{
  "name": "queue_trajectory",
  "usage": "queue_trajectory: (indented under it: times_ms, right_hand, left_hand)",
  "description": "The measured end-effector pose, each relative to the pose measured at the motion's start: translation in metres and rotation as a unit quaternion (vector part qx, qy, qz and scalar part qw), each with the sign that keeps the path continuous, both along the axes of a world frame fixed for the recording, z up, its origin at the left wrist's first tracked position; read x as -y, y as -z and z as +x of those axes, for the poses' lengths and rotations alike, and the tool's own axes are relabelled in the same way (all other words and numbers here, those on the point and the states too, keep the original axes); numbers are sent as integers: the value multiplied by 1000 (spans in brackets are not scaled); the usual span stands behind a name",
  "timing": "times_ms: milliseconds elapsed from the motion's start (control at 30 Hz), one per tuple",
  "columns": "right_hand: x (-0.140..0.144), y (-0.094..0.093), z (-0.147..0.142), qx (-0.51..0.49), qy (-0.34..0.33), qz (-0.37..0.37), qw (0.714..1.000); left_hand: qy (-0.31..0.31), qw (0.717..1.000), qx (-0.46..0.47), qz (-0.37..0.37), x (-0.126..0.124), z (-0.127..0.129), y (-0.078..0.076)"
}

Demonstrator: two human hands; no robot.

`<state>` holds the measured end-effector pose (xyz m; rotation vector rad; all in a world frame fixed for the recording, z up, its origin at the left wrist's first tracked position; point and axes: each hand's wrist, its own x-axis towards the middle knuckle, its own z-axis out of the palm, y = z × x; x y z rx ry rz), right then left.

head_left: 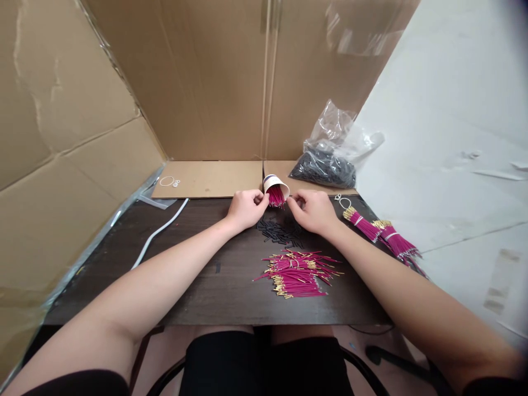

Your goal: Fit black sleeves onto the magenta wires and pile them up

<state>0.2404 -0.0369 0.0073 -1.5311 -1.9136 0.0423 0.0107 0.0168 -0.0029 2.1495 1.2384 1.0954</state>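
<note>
Dark wooden table (198,286) between cardboard walls (82,110)

cup (274,186) between hands, on table (198,280) | loose wires (297,273) before it | bag (328,159) behind-right

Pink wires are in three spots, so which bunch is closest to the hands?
The bunch sticking out of the tipped paper cup, right between the left hand and right hand. The loose pile lies nearer the person; the banded bundles lie off right.
</note>
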Motion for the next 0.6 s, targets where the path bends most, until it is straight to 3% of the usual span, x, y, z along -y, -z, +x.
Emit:
queue_trajectory:
  times_ms: [233, 433, 500, 600]
  right_hand:
    - [1, -3, 0, 14, -102, -11, 995]
    - [-2, 4, 1, 25, -118, -23, 992]
    - [1, -2, 4, 16, -114, -8, 993]
    - [10, -27, 16, -31, -88, 51, 994]
  left_hand:
    - [-47, 999, -16, 1, -7, 0, 2]
    - [-63, 997, -36, -20, -10, -2, 1]
    - [-64, 997, -38, -27, -10, -2, 1]
    - [-63, 997, -40, -34, -9, -3, -1]
